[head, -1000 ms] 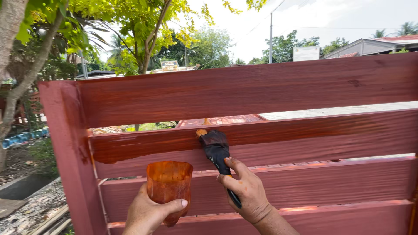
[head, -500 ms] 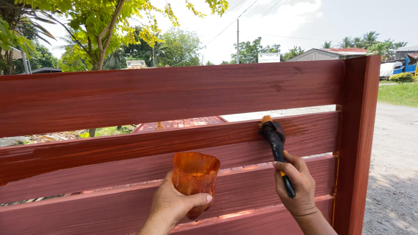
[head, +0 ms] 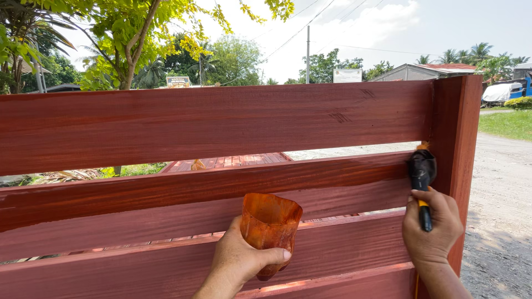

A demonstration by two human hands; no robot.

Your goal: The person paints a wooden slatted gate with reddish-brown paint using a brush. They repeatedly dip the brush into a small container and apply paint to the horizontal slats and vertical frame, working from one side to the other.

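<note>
My left hand (head: 238,260) grips a cut-off plastic cup (head: 270,227) stained orange-brown, held upright in front of the lower fence boards. My right hand (head: 431,230) holds a paintbrush (head: 422,174) with a black-wrapped head and an orange-and-black handle. The bristles touch the right end of the second board (head: 221,191), right against the fence post (head: 455,149). The board looks darker and wet along its upper half.
The red-brown wooden fence (head: 221,124) of horizontal boards fills the view. A gravel road (head: 501,210) and grass lie to the right of the post. Trees, a utility pole, buildings and a covered vehicle stand beyond. More painted planks (head: 233,161) show through the gap.
The brush has swept right along the second board, from near the left post to the right post. My left hand and cup followed to the right, and the view panned with them.
</note>
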